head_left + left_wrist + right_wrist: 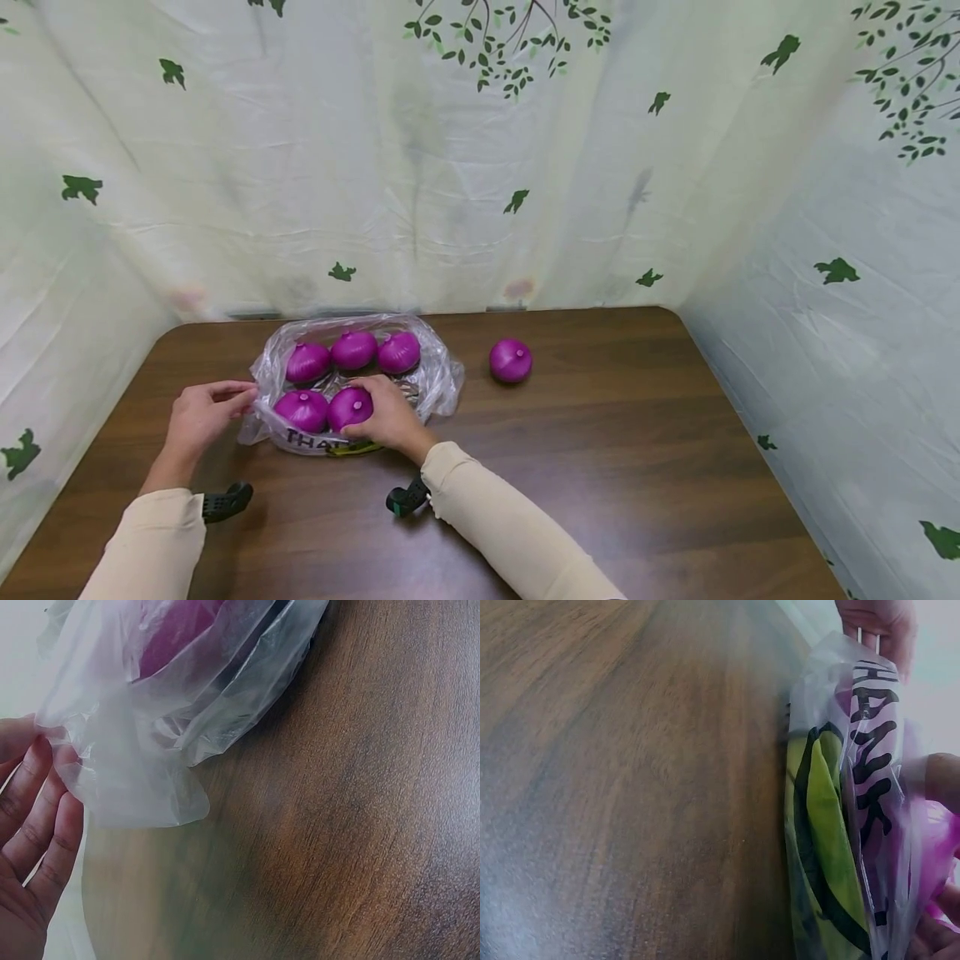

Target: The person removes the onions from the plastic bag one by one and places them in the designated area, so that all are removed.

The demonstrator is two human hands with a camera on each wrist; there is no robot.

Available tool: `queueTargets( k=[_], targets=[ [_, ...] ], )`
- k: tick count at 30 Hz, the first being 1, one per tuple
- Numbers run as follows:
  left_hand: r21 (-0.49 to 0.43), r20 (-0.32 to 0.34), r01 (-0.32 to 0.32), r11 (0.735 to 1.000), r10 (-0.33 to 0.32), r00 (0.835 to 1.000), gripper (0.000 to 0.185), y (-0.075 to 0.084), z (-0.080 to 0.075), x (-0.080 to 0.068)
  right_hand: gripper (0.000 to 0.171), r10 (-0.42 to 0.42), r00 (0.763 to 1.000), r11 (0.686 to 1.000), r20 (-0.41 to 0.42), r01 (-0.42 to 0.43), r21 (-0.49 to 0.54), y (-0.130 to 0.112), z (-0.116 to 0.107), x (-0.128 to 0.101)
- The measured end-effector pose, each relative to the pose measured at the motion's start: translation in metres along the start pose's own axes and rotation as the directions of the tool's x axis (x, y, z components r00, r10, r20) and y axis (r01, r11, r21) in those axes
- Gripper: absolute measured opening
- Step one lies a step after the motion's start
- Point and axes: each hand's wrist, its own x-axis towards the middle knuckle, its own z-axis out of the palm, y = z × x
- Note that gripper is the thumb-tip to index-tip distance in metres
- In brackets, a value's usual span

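A clear plastic bag (438,375) with dark printed letters lies spread open on the table, with several purple onions (355,350) inside in two rows. My left hand (206,417) pinches the bag's left edge between thumb and fingertips; in the left wrist view the thin film (135,765) runs from those fingers. Reaching into the bag, my right hand (390,417) grips the front-row onion (349,408) nearest it, thumb in front and fingers behind. In the right wrist view the bag's printed front (874,742) partly covers that hand.
A single purple onion (511,361) sits on the brown wooden table (600,467), right of the bag. White sheeting (465,208) with green leaf prints hangs behind the table and along its sides. Black straps (227,502) are on both wrists.
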Motion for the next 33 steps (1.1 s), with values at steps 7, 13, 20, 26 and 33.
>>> queueTargets(
  k=[7,13,20,26,33],
  targets=[
    [0.004,0.000,-0.011,1.000,0.011,1.000,0.053,0.001,-0.001,-0.001,0.073,0.045,0.999,0.999,-0.001,-0.045,0.014,-0.001,0.003,-0.002],
    [-0.002,0.008,-0.011,1.000,0.011,1.000,0.053,-0.001,0.000,0.000,0.077,0.058,0.998,0.998,0.007,-0.058,0.026,0.000,0.005,-0.002],
    [-0.013,0.002,-0.008,1.000,0.008,1.000,0.053,0.000,0.000,0.001,0.079,0.049,0.999,0.999,0.011,-0.050,0.016,0.001,0.006,-0.002],
    [-0.014,0.002,-0.005,1.000,0.005,1.000,0.054,0.001,0.000,0.001,0.077,0.058,0.998,0.997,0.007,-0.059,0.048,0.003,0.000,-0.004],
    [-0.014,-0.005,0.009,1.000,-0.009,1.000,0.055,-0.003,0.001,0.002,0.076,0.067,0.998,0.991,-0.001,-0.067,0.117,0.009,-0.008,-0.004]
  ],
)
